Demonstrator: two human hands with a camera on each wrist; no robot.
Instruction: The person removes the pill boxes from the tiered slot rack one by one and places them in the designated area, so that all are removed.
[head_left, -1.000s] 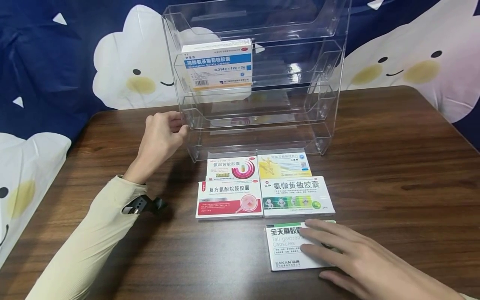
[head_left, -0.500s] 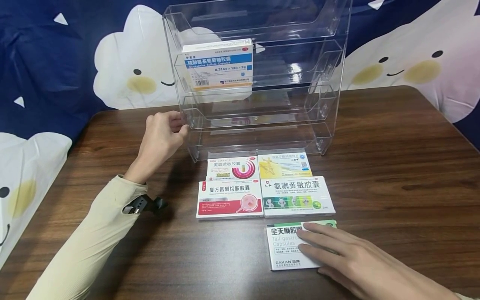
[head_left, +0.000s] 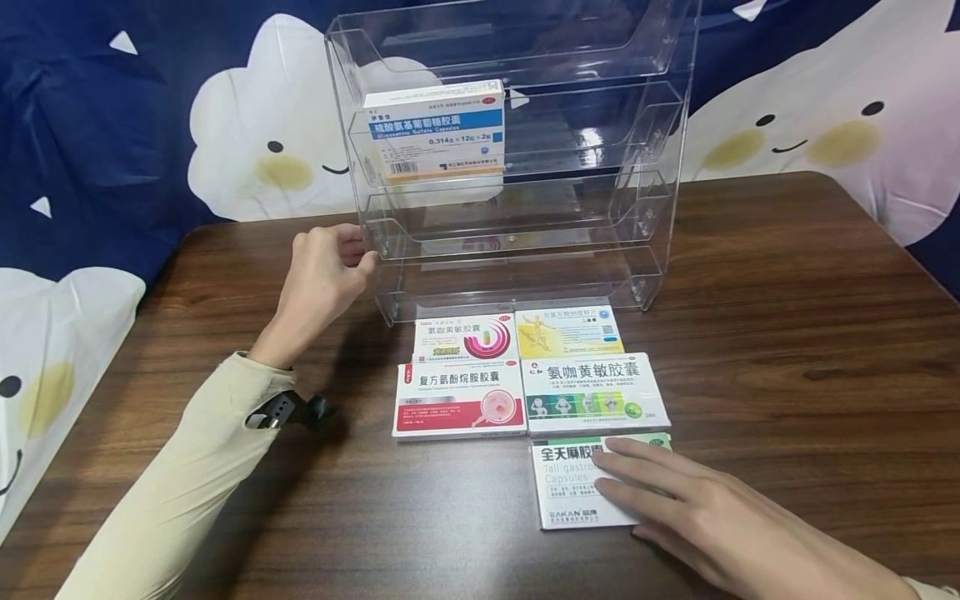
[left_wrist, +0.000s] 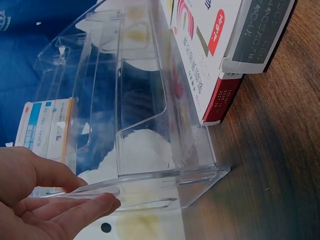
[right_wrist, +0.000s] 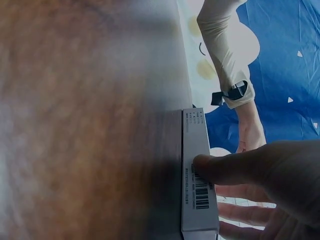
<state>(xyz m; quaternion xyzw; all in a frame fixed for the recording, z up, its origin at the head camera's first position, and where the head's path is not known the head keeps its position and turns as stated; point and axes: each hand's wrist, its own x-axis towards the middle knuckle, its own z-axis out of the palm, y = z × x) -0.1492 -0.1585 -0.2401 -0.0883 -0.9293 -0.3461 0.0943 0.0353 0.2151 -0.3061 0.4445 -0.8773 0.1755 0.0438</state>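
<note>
My left hand (head_left: 322, 271) pinches the left side panel of a clear acrylic display rack (head_left: 517, 267), thumb and fingers on either side of the sheet in the left wrist view. My right hand (head_left: 697, 508) lies over the right part of a white and green medicine box (head_left: 573, 492), its fingers stretched across the top. The right wrist view shows the thumb (right_wrist: 220, 169) against the box's near edge, by a barcode. That box lies flat, right at the front edge of a white and green capsule box (head_left: 592, 396). The right hand hides part of its face.
A red and white box (head_left: 457, 400), a pink-ringed box (head_left: 465, 337) and a yellow and white box (head_left: 567, 332) lie flat before the rack. A blue and white box (head_left: 438, 133) stands on an upper tier. A patterned blue cloth (head_left: 60, 125) hangs behind the table (head_left: 787, 333).
My right hand has slid the white and green medicine box slightly away from me, so the gap to the capsule box has closed. My left hand has stayed on the rack.
</note>
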